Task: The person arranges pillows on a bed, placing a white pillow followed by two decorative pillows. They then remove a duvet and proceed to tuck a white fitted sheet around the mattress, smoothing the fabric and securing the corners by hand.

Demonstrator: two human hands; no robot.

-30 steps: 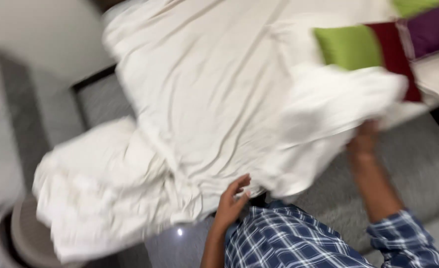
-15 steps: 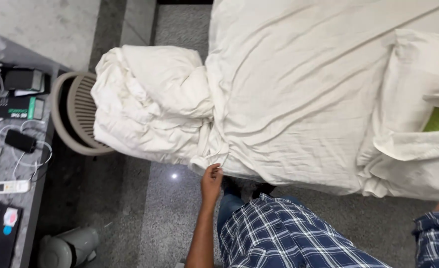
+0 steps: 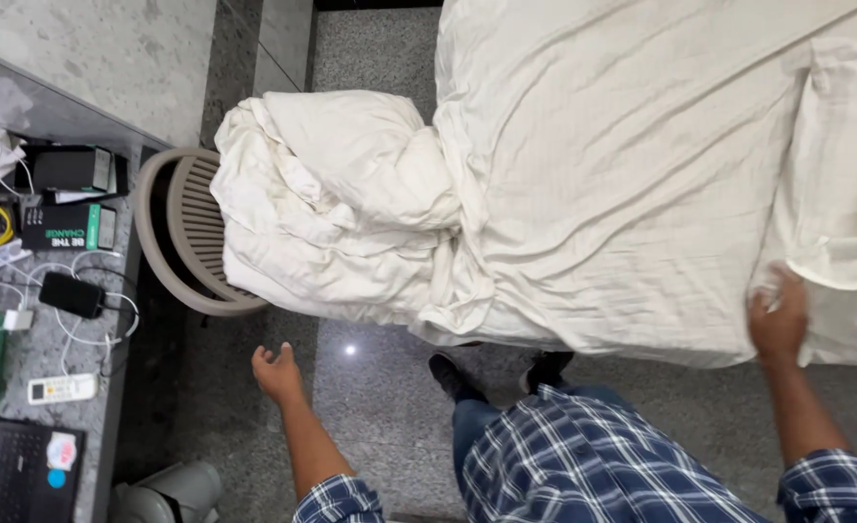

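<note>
Right hand [image 3: 779, 320] laid on white sheet [image 3: 632, 174] at bed edge, fingers together, pressed flat onto cloth rather than clamped (pillow [image 3: 850, 194] just beside). Left hand [image 3: 277, 371] hung free over grey floor [image 3: 380, 407], fingers loosely apart, nothing held. Sheet spread across bed, wrinkled. Bundled white duvet [image 3: 336, 208] heaped at bed's left end, resting partly on round beige basket [image 3: 171, 232]. Worktop [image 3: 50, 291] seen at far left, cluttered: phone [image 3: 72, 293], remote [image 3: 60, 388], cables, laptop corner.
</note>
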